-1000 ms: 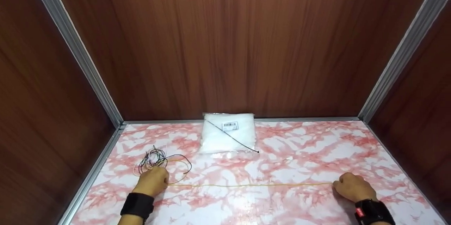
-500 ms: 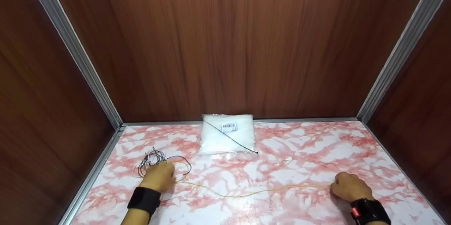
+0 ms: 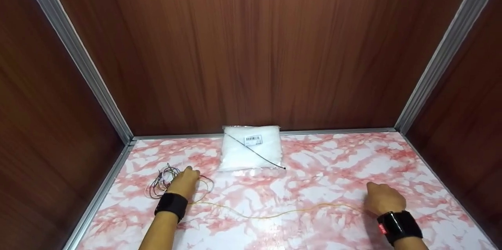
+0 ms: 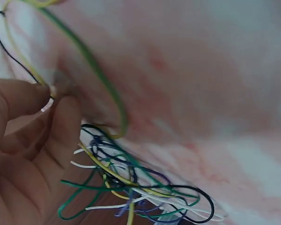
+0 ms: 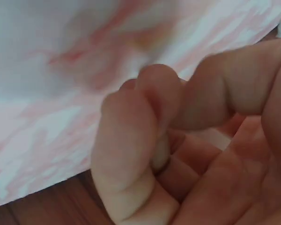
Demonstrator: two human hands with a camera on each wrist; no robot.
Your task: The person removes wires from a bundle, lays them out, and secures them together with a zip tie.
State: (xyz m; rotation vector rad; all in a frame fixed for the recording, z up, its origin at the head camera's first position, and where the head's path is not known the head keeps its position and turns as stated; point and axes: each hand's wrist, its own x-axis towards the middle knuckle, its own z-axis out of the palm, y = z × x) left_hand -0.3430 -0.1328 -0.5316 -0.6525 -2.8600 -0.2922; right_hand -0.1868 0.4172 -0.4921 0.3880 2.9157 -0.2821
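"What's around me?"

"You face a broad back wall [image 3: 251, 46] of dark reddish-brown wood grain, with matching side walls [image 3: 47, 105] and grey metal rails [image 3: 74, 42] along the corners. Below is your table [image 3: 310, 191], white with a marbled pink-red pattern."

"And on it?"

"A clear bag [image 3: 239, 160] with white contents lies at the back, by the foot of the wall. Nearer you, on the left, is a looped bundle of thin wires [image 3: 161, 181]: green, white, purple, yellow and black."

"My hands?"

"Your left hand [image 3: 186, 181] is just beside the bundle, thumb and finger nipped together on a dark wire [image 4: 14, 57]; a yellow strand runs close alongside it. Your right hand [image 3: 385, 199] is well apart, fingers curled in; I can't tell whether they have hold of anything. A yellow wire [image 3: 270, 216] lies slack between your hands, its right end lost by the right one."

"Any writing?"

"The bag's label [image 3: 253, 140] shows a barcode, the print too small to read. Your right wristband [image 3: 400, 226] has a red tag [image 3: 382, 229]; its pale marks are illegible."
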